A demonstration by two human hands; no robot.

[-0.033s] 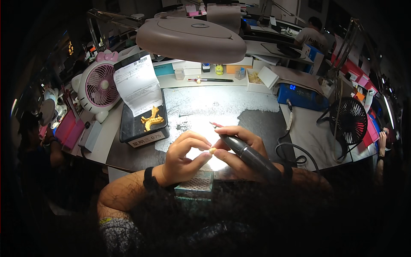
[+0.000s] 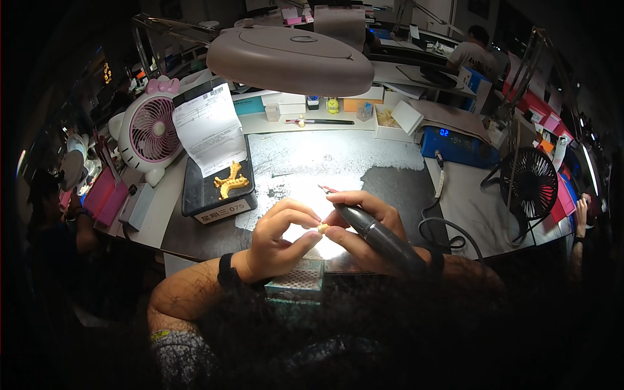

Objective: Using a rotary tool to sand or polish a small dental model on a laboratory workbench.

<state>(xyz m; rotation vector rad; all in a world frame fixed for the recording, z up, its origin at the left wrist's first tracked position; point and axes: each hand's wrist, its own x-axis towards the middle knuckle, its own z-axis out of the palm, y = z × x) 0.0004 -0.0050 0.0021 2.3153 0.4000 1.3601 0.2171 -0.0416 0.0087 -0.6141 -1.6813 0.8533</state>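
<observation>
Between the thumb and fingertips of my left hand (image 2: 276, 237) is a small cream tooth-shaped piece (image 2: 322, 229), under the bright lamp light. My right hand (image 2: 354, 244) is wrapped round a dark grey rotary handpiece (image 2: 383, 239). Its thin tip points up and left, past the fingers and apart from the piece. Thumb and fingertips of the right hand also meet the small piece from its right side. Left of my hands, a black tray (image 2: 188, 201) holds a yellow dental model (image 2: 231, 182) and a propped printed sheet (image 2: 205, 130).
A large lamp head (image 2: 289, 60) hangs over the bench. At left stands a pink-and-white fan (image 2: 153, 133), at right a black fan (image 2: 528, 183). The handpiece cord (image 2: 455, 240) loops near a blue control box (image 2: 455, 146). A perforated box (image 2: 296, 279) sits below my hands.
</observation>
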